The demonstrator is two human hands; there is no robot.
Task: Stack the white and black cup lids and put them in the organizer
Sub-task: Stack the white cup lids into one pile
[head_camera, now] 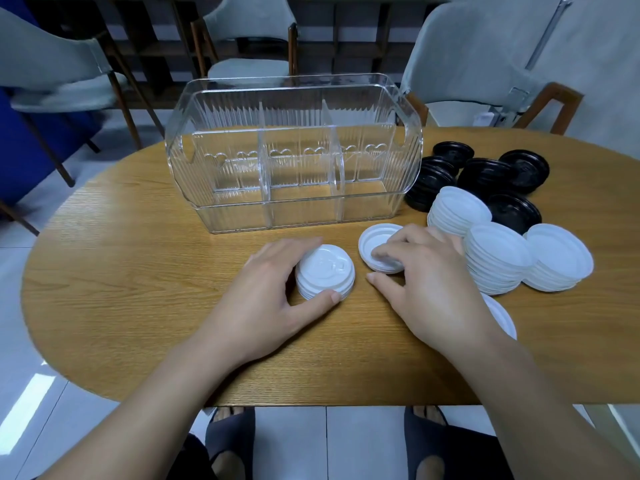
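Observation:
A clear organizer (pixel 239 216) with three compartments stands at the middle of the table and holds nothing. In front of it my left hand (pixel 273 289) grips a short stack of white lids (pixel 327 270), thumb at its near edge and fingers round its far side. My right hand (pixel 426 282) pinches a single upturned white lid (pixel 372 239), fingertips inside it and thumb by its near rim. More white lid stacks (pixel 498 259) lie at the right, with several black lids (pixel 485 174) behind them.
The wooden oval table (pixel 138 271) has its front edge just below my forearms. One loose white lid (pixel 504 318) lies partly under my right wrist. Grey chairs (pixel 249 36) stand behind the table.

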